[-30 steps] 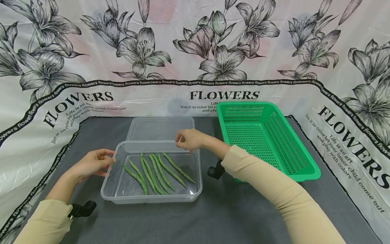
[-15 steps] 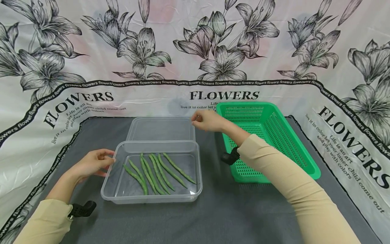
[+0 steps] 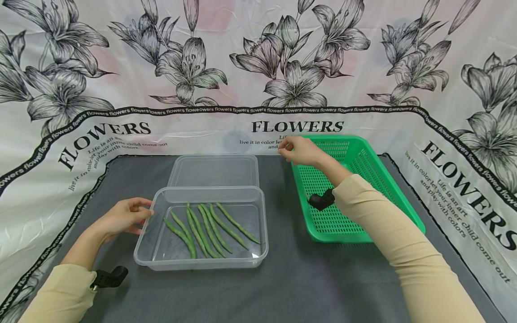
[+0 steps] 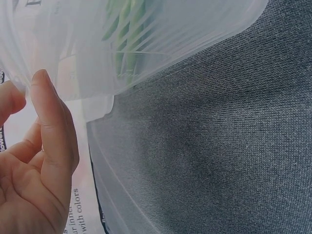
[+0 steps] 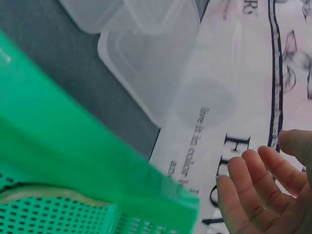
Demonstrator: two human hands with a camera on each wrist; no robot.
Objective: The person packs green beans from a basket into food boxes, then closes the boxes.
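In the head view, a clear plastic box (image 3: 202, 264) stands left of centre with several green beans (image 3: 211, 228) lying side by side on its bottom. My left hand (image 3: 123, 217) pinches the box's left rim between thumb and fingers; the left wrist view has that hand (image 4: 46, 151) against the clear wall. Over the back left corner of a green basket (image 3: 393, 184) hovers my right hand (image 3: 300, 151), fingers loosely curled and holding nothing. The right wrist view reveals a pale green bean (image 5: 53, 191) inside the basket, which my right arm hides from the head view.
Behind the box, a clear lid (image 3: 214, 170) lies flat on the grey cloth (image 3: 282, 287). A white curtain (image 3: 226, 80) with printed flowers and lettering rises at the back and both sides.
From over the box's back right corner, my right hand has moved right and back to the basket's back left corner. The left hand, box and beans stay put.
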